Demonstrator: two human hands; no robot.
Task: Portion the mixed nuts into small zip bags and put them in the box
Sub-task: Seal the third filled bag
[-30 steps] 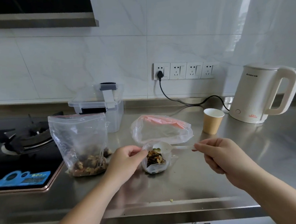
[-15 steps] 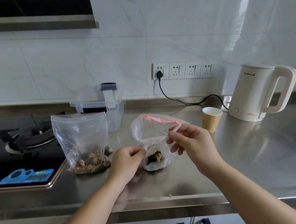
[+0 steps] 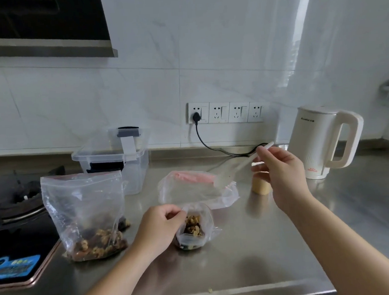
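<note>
Head view: your left hand pinches the open rim of the small zip bag of nuts on the counter while your right hand grips the white spoon aloft; loosen that pinch and it could slump, spilling.

Nothing in front of me reads clearly. The cream plastic electric kettle has a small dark brand mark near its top and a red emblem at its base — both too blurred. The blue sticker on my black glass hob carries print — illegible.
</note>
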